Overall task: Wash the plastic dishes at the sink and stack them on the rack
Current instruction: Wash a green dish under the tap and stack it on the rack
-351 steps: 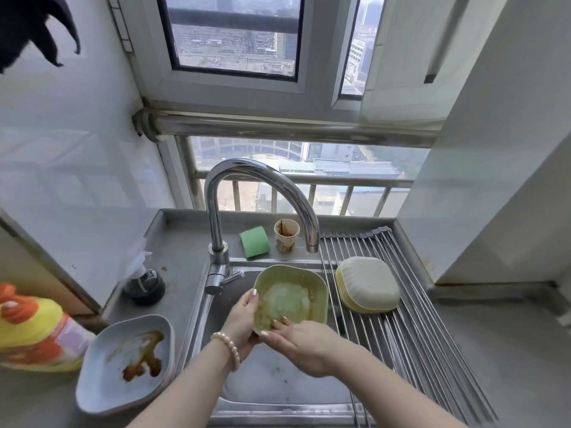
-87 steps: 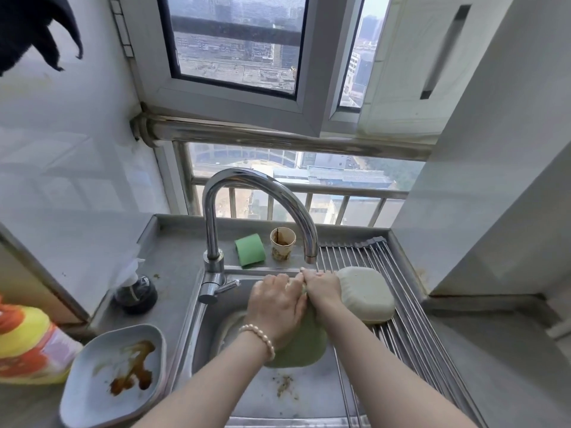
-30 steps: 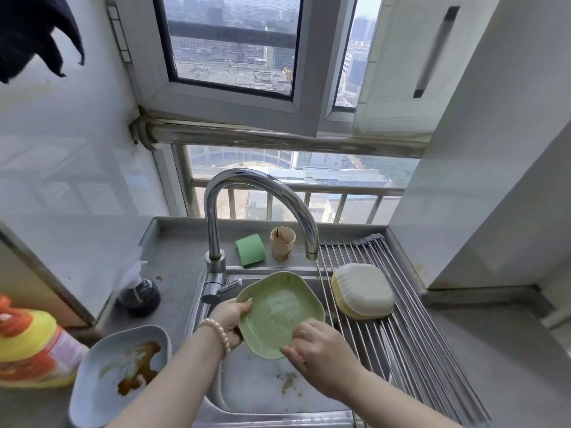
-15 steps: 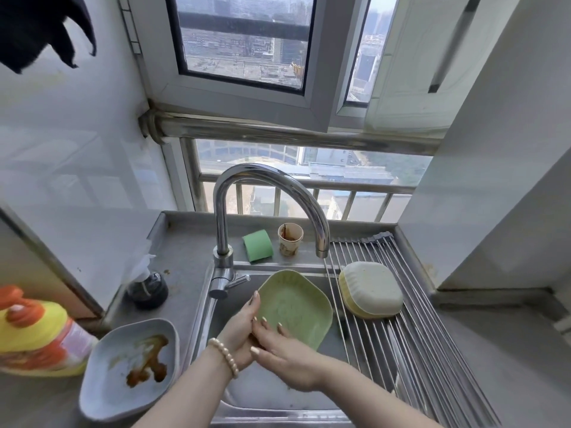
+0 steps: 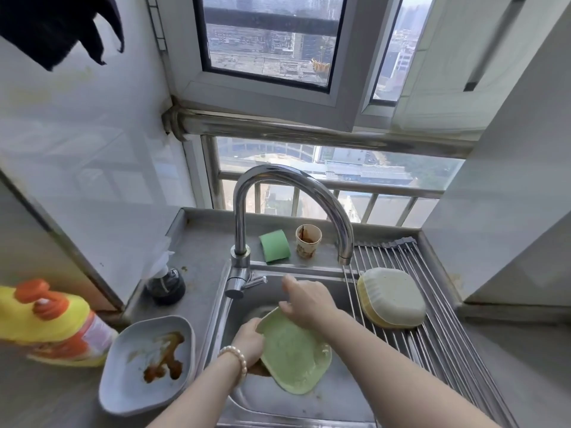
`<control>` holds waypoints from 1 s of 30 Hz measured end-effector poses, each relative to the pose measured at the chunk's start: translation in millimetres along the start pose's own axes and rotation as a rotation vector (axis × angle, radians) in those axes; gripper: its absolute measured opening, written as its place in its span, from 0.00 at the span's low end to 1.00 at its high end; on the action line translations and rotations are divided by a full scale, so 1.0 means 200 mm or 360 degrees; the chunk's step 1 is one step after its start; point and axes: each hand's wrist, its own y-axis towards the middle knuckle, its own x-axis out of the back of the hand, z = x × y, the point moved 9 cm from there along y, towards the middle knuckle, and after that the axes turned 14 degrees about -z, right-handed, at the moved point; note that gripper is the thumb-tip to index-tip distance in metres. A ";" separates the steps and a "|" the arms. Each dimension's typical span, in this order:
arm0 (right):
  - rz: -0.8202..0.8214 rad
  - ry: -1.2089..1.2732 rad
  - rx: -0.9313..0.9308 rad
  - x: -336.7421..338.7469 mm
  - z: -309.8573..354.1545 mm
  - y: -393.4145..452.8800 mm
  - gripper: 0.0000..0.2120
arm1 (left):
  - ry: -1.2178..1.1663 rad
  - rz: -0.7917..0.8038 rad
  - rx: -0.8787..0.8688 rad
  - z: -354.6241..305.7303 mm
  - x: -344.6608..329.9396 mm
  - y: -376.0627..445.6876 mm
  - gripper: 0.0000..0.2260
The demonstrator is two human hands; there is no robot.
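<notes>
A green plastic dish (image 5: 293, 356) is tilted over the steel sink (image 5: 312, 403). My left hand (image 5: 248, 342) grips its left rim. My right hand (image 5: 304, 301) is above the dish's far edge with fingers extended toward the tap lever (image 5: 247, 281), holding nothing. A thin stream of water runs from the tap spout (image 5: 343, 257). On the roll-up rack (image 5: 432, 335) at the right, a white dish (image 5: 394, 296) lies upside down on a yellow one. A light blue dish (image 5: 148, 362) smeared with brown sauce sits on the counter at the left.
A green sponge (image 5: 274, 249) and a stained paper cup (image 5: 308, 240) stand behind the sink. A yellow detergent bottle (image 5: 46, 322) lies at the far left. A small dark bottle (image 5: 165, 285) stands near the wall. A dark cloth (image 5: 61, 26) hangs at the top left.
My right hand has left the dish's face and risen toward the tap lever. The green dish has dropped lower in the sink, held by my left hand alone.
</notes>
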 end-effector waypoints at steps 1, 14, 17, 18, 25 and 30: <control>0.0055 0.0025 -0.0031 -0.02 0.03 0.04 0.13 | -0.0013 0.0010 0.0024 0.01 -0.01 0.00 0.08; 0.0332 -0.0139 0.0046 -0.17 0.20 0.14 0.18 | -0.0331 -0.0045 0.0347 0.05 -0.03 0.01 0.07; 0.0381 0.0124 -0.0065 -0.19 0.21 0.05 0.14 | -0.0567 -0.0006 0.0499 0.08 -0.11 0.01 0.14; 0.0347 0.0234 -0.0122 -0.18 0.19 0.02 0.12 | -0.0645 0.0026 0.0517 0.07 -0.15 0.01 0.14; 0.0016 0.0171 -0.0178 -0.17 -0.07 -0.42 0.19 | -0.0931 -0.0103 0.0336 -0.01 -0.24 0.00 0.09; 0.0178 -0.0261 -0.0491 -0.14 -0.34 -0.46 0.38 | -0.0842 -0.0050 0.0236 -0.04 -0.35 -0.05 0.09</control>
